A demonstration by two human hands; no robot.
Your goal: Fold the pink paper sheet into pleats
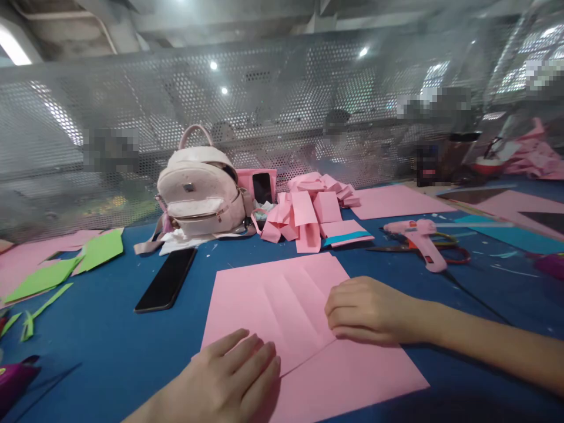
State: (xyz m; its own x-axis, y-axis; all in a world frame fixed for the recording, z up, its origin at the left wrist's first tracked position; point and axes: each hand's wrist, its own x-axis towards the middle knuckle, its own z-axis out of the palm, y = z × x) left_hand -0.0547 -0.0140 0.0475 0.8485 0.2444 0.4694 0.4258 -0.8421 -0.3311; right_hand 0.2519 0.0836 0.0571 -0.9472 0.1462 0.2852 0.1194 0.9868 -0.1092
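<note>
A creased sheet of pink paper (282,294) lies on the blue table, overlapping another pink sheet (352,382) beneath its near edge. My left hand (229,376) rests palm down at the near left of the creased sheet, fingers stretched out over it. At the right end of that same edge, my right hand (365,311) has its fingers curled together on the sheet; its thumb is mostly hidden. Faint parallel creases run across the paper between both hands.
Behind the paper stand a pale pink backpack (198,188) and a heap of folded pink paper (308,205). A black phone (167,281) lies left. To the right, a pink glue gun (418,235) rests over scissors (458,249). Green paper (103,249) lies far left, before a perforated screen (273,106).
</note>
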